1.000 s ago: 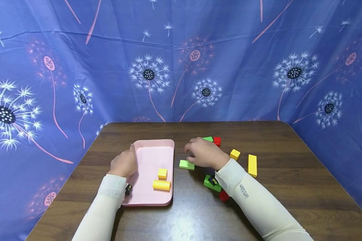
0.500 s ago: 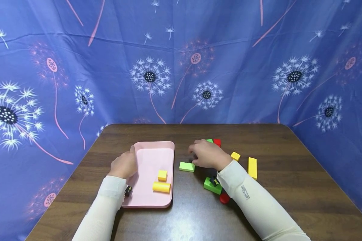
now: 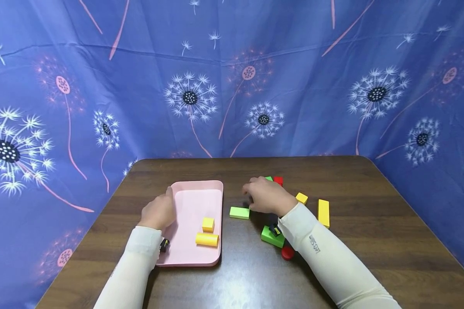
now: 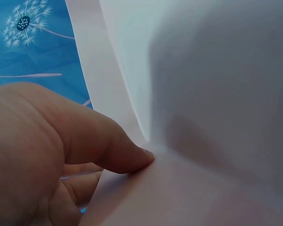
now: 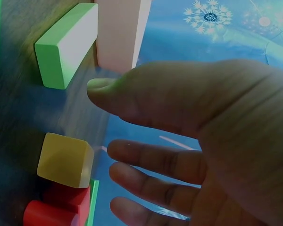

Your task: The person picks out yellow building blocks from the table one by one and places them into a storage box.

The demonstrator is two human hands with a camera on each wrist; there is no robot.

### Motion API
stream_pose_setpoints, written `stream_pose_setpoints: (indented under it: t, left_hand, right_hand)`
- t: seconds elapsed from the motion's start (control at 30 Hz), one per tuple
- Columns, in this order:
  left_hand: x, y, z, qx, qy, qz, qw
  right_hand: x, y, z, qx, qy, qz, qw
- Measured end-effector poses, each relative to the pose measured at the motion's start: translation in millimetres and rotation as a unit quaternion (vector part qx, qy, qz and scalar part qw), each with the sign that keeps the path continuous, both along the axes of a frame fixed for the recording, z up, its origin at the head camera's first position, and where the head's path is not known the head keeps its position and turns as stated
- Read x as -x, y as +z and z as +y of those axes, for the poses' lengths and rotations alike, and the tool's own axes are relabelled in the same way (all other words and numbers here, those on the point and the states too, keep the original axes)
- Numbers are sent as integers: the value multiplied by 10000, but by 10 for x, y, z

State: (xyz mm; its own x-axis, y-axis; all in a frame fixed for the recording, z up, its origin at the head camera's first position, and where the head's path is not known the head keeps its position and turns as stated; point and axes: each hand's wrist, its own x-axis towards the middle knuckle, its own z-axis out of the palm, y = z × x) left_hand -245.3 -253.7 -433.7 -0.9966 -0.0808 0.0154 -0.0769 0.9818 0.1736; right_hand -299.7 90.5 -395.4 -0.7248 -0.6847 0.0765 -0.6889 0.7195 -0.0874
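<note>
At the left wall of a pink tray (image 3: 189, 253), my left hand (image 3: 159, 210) grips the side, thumb inside and fingers outside in the left wrist view. A yellow cube (image 3: 208, 224) and a yellow cylinder (image 3: 207, 239) lie in the tray. My right hand (image 3: 268, 195) hovers above the table, fingers apart and holding nothing. Just left of it lies a light green block (image 3: 239, 213). The right wrist view shows a yellow cube (image 5: 63, 160) near the fingers, beside a red cylinder (image 5: 47, 214). Behind the hand, a green block (image 3: 269, 178) and a red block (image 3: 278, 180) are partly hidden.
Right of my right wrist lie another yellow cube (image 3: 301, 198) and a long yellow block (image 3: 323, 213). A green block (image 3: 271, 237) and a round red block (image 3: 288, 252) lie near the right forearm. A blue patterned cloth (image 3: 224, 86) hangs behind the wooden table (image 3: 371, 206).
My right hand has shifted slightly right, away from the light green block, and then stays nearly still. My left hand keeps its place on the tray.
</note>
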Motion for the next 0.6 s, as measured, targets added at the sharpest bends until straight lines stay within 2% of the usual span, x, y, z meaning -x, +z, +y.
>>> stream_pose_setpoints:
  t: [0.6]
  left_hand:
    - [-9,-31,-21,53,23,88,9999]
  right_hand:
    - [46,-63,-25,10,92,-56,9999]
